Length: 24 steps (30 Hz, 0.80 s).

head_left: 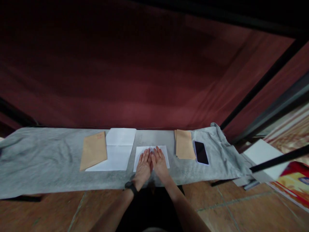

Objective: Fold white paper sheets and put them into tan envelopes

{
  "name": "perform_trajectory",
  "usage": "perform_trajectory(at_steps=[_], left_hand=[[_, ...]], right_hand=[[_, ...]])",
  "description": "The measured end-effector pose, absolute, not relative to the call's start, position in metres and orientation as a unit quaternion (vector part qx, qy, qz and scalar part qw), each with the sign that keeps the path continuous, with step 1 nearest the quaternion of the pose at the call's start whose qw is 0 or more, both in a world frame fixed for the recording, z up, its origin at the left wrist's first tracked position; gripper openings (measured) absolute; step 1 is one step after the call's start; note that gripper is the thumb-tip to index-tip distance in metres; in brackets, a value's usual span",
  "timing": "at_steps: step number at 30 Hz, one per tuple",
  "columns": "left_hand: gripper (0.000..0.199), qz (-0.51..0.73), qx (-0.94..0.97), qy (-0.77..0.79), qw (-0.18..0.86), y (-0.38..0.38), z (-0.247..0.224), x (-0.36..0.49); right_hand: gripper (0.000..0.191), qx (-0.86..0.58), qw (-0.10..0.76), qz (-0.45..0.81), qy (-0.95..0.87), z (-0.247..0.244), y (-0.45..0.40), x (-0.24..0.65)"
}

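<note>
A small white sheet, seemingly folded paper (137, 158), lies on the grey cloth in front of me. My left hand (144, 165) rests flat on it, fingers stretched out and pointing away from me. Beside it and touching it, my right hand (159, 163) also lies flat on the same paper with its fingers extended. Neither hand grips anything. To the left are larger white sheets (119, 154) with a crease across them, partly covered by a brown envelope (94, 151). Several brown envelopes (185, 145) are stacked to the right of my hands.
A phone (201, 152) with a dark screen lies right of the envelope stack. The grey cloth (48, 161) covers a long narrow table against a dark red surface (145, 109). At the far right are a white board (263, 156) and a red and yellow package (294, 182).
</note>
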<state>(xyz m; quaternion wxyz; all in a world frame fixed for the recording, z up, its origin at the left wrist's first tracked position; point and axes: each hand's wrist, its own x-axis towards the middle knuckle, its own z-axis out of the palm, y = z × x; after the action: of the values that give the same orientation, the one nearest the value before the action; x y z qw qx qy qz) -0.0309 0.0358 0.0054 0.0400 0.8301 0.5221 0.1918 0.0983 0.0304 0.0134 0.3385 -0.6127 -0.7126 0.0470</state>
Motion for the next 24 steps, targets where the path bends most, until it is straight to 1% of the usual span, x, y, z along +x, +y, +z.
perform_trajectory(at_steps=[4, 6, 12, 20, 24], left_hand=[[0.058, 0.158, 0.839, 0.519, 0.047, 0.048, 0.001, -0.022], [0.058, 0.152, 0.837, 0.525, 0.044, 0.052, -0.001, -0.022], [0.055, 0.171, 0.805, 0.568, 0.026, 0.057, -0.005, -0.034], [0.063, 0.155, 0.760, 0.631, -0.013, 0.057, -0.003, -0.051], [0.064, 0.153, 0.754, 0.639, -0.028, 0.054, -0.002, -0.052]], right_hand=[[0.045, -0.600, 0.276, 0.048, -0.749, 0.015, 0.053, 0.081], [0.046, -0.611, 0.263, 0.043, -0.745, 0.012, 0.056, 0.083], [0.047, -0.639, 0.249, 0.004, -0.728, -0.001, 0.052, 0.108], [0.055, -0.694, 0.236, -0.063, -0.677, -0.010, 0.048, 0.131], [0.057, -0.705, 0.244, -0.098, -0.659, -0.013, 0.040, 0.135]])
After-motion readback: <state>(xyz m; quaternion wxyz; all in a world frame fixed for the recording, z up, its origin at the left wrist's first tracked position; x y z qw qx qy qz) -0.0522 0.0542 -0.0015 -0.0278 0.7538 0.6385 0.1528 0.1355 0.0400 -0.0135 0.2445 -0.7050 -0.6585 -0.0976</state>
